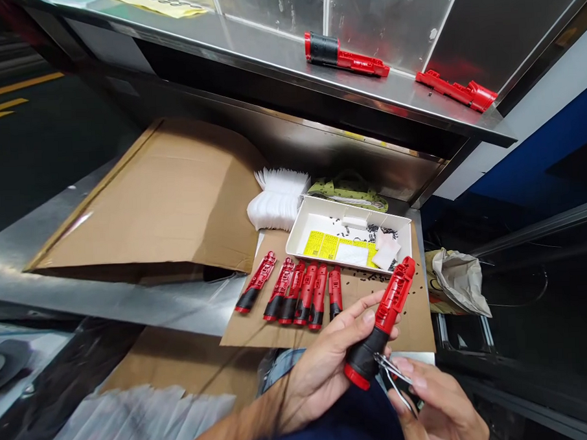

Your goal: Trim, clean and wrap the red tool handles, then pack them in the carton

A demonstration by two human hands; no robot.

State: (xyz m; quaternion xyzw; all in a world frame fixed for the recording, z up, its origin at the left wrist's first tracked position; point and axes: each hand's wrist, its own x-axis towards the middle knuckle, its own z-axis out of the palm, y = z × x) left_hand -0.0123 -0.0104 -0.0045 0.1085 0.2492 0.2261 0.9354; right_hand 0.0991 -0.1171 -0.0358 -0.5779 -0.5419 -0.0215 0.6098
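My left hand point(328, 354) is closed around a red and black plastic tool housing point(396, 290), held at a slant with its red narrow end up and its black end down toward me. In my right hand point(440, 395) are small silver nail clippers point(391, 369), pinched between thumb and fingers. Their jaws touch or nearly touch the side of the black part; the exact contact is too small to make out. Beyond my left hand, several similar red and black housings point(307, 294) lie side by side on a cardboard sheet point(252, 335).
A white tray point(299, 236) with small black pieces, yellow labels and pale pads stands behind the housings. White foam sleeves point(280, 198) and a large cardboard box point(151, 200) lie left. Two housings point(364, 62) rest on the metal shelf point(267, 59). An open bag point(456, 278) stands right.
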